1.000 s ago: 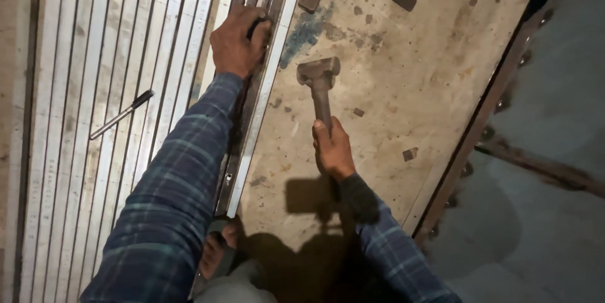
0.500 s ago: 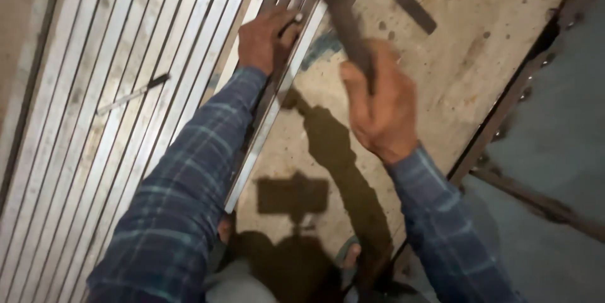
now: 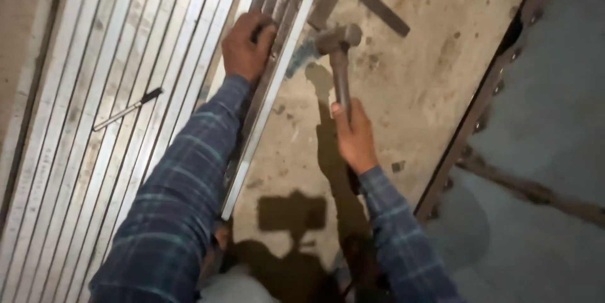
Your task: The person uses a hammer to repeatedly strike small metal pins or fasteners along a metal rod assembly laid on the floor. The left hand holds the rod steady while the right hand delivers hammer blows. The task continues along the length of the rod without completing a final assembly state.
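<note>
left hand (image 3: pixel 247 46) clamped on dark metal strips (image 3: pixel 277 0) at 11 o'clock. right hand (image 3: pixel 355 136) fisted round hammer (image 3: pixel 339 57) handle, head down beside strip edge at 12 o'clock. striking judged mid-course; amount left could not be told. bright strips (image 3: pixel 113 89) stacked at 9 o'clock.

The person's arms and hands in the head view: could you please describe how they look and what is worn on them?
Both arms wear long sleeves of dark blue plaid with lighter blue lines, reaching the wrists. The left hand and right hand are bare: no gloves, rings or watch show.
</note>
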